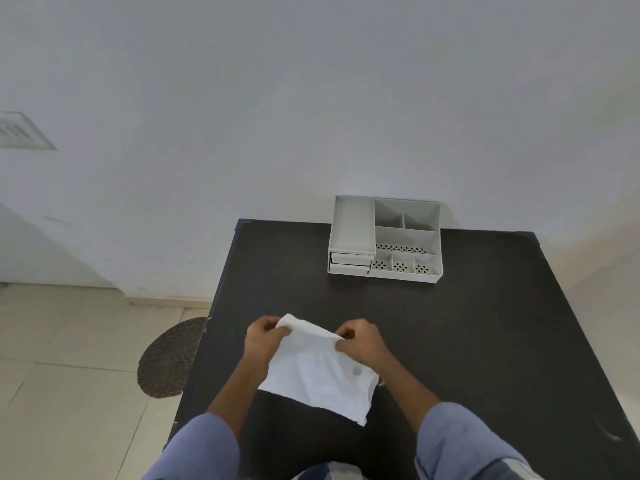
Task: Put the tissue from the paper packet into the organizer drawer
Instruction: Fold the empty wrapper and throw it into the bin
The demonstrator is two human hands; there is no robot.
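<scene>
Left grip: left hand (265, 337) is pinched shut on the top left corner of the white paper packet (320, 372) — thumb over the top edge, other fingers curled behind it.

Between the grips: the packet hangs slack from the two pinches and slopes down toward the person, low over the dark table (467, 341). Can't tell if its bottom edge actually touches the table or just floats above it.

Right grip: right hand (360, 341) is closed on the top edge too, near the right corner, fingertips bunched tight so only a thin fold of paper sits in them.

Tissue: can't honestly see it as a separate thing, it's white on white. My guess is it's still inside the packet.

Beyond the grips: the pale organizer (384, 239) sits well past both hands at the far edge of the table, a bit to the right. Its stacked drawers (349, 263) are on its left side and look pushed in.

How I'd do this bit: looks like the opening step — so pull the two pinches apart gently along the top edge, keep the paper taut, and don't yank or the tissue tears with it. A drawer still needs sliding out.
</scene>
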